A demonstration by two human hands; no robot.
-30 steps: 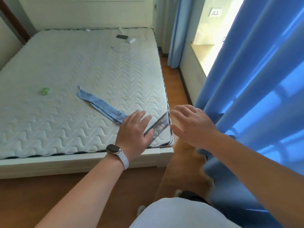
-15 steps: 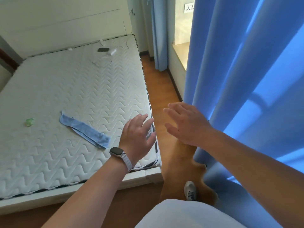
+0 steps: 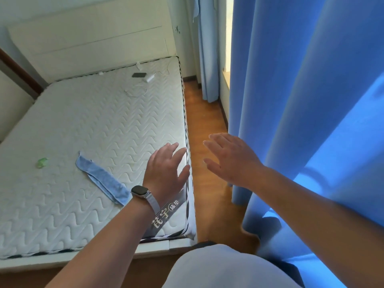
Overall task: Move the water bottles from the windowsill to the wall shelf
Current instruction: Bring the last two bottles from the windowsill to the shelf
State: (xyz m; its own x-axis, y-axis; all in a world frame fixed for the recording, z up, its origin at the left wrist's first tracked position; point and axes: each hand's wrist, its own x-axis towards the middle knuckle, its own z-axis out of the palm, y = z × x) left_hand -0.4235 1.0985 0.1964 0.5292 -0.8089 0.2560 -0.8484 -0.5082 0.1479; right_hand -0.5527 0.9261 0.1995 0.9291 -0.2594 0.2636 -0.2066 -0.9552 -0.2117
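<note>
No water bottle and no wall shelf show in the head view. My left hand (image 3: 166, 169), with a watch on the wrist, hovers over the right edge of the bare mattress (image 3: 93, 132), fingers spread and holding nothing. My right hand (image 3: 230, 159) is raised over the wooden floor strip (image 3: 205, 129) beside the blue curtain (image 3: 301, 100), fingers apart and empty. The curtain covers most of the window; only a thin sliver of the windowsill (image 3: 226, 70) shows past its edge.
A blue cloth (image 3: 104, 179) and a small green thing (image 3: 42, 162) lie on the mattress. A dark phone (image 3: 138, 75) and a white charger with cable (image 3: 149, 79) lie near the white headboard (image 3: 93, 42). A second curtain (image 3: 206, 48) hangs in the far corner.
The view has swung forward along the gap between bed and curtain. Both hands have stayed raised and empty, drifting slightly apart.
</note>
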